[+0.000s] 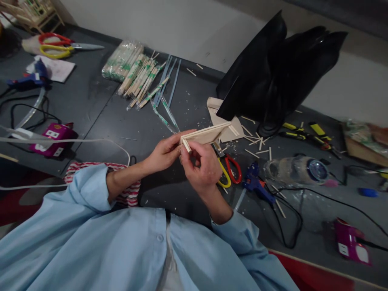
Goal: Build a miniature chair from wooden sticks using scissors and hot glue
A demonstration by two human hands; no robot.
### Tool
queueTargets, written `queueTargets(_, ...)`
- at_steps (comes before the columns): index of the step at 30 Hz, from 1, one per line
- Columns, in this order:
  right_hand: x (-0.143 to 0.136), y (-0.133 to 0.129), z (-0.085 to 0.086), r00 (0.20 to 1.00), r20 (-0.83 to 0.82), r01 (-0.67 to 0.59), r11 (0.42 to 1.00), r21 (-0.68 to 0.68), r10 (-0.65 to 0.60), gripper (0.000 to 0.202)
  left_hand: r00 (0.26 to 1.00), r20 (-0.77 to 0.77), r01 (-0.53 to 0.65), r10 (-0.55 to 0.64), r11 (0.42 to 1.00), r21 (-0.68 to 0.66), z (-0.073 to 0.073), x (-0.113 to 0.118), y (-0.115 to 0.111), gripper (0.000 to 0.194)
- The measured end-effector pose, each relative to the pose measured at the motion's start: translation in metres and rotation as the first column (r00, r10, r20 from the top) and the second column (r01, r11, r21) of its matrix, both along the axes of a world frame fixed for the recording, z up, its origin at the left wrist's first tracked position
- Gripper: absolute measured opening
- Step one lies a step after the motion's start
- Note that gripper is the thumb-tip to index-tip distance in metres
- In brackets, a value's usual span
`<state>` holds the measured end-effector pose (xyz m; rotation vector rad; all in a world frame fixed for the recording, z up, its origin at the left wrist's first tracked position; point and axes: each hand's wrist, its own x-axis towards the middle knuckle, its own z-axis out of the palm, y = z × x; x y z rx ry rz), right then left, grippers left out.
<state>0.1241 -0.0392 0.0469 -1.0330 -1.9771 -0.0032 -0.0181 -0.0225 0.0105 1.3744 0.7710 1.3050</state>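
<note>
Stick packets (145, 79) lie on the table (100, 117), behind and left of the panel (206, 133) (the bottle (291, 170), to its right).

The sole view, head-worn, looks forward and down (fairly close) onto the tabletop (130, 123).

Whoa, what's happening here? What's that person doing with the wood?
Someone in a light blue shirt holds a thin wooden panel in the left-hand grip. The right-hand grip pinches a short wooden stick at its near corner. Beside the right arm lie scissors and a blue glue gun; wrapped chopsticks lie farther back.
</note>
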Motion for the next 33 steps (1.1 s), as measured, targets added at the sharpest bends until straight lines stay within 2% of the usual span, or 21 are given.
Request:
queueTargets(5, 0.000, 0.001, 0.000, 0.998, -0.021, -0.063, 0.997, 0.045, 0.064, 0.022, 0.999, -0.034, -0.002, 0.002, 1.000, 0.016, 0.002, 0.001, -0.002, 0.046)
queueTargets(12, 0.000, 0.000, -0.004, 0.998, -0.029, -0.052, 0.997, 0.049, 0.054, 0.020, 0.999, -0.052, -0.003, 0.003, 1.000, -0.004, 0.004, 0.002, -0.003, 0.048)
queueTargets(22, -0.003, 0.001, -0.004, 0.994, -0.078, -0.071, 0.994, 0.086, 0.077, 0.021, 0.998, -0.059, 0.009, -0.004, 0.996, 0.085, -0.005, 0.001, 0.000, 0.045)
queueTargets(33, -0.003, 0.002, -0.007, 0.993, -0.094, -0.063, 0.992, 0.107, 0.073, 0.023, 0.994, -0.097, -0.031, 0.044, 0.991, 0.130, -0.008, 0.002, -0.001, 0.043)
